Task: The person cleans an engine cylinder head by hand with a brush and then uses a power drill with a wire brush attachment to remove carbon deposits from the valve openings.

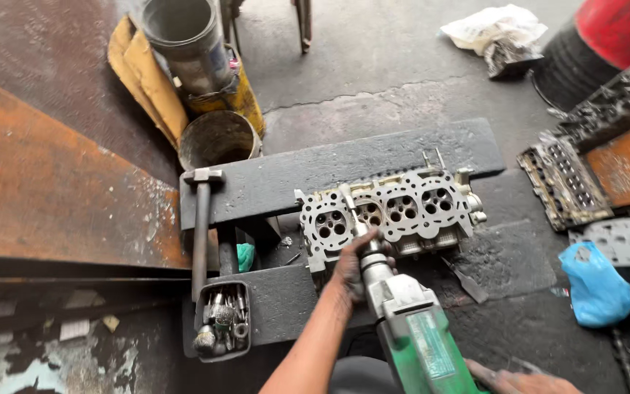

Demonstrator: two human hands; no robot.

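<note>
A grey metal cylinder head (pixel 391 211) with several round chambers lies across two dark wooden planks (pixel 344 164). My left hand (pixel 350 264) grips the metal neck of a green and grey power tool (pixel 410 321). The tool's shaft (pixel 351 211) reaches into the second chamber from the left. My right hand (pixel 526 381) holds the tool's rear end at the bottom edge of the view, only partly visible.
A small dark tray of metal bits (pixel 222 321) sits at the lower left beside a long hammer (pixel 200 226). Metal buckets (pixel 216 138) and cardboard stand behind. More engine parts (pixel 570 182), a blue plastic bag (pixel 596 284) and a rusty steel plate (pixel 45 182) surround the spot.
</note>
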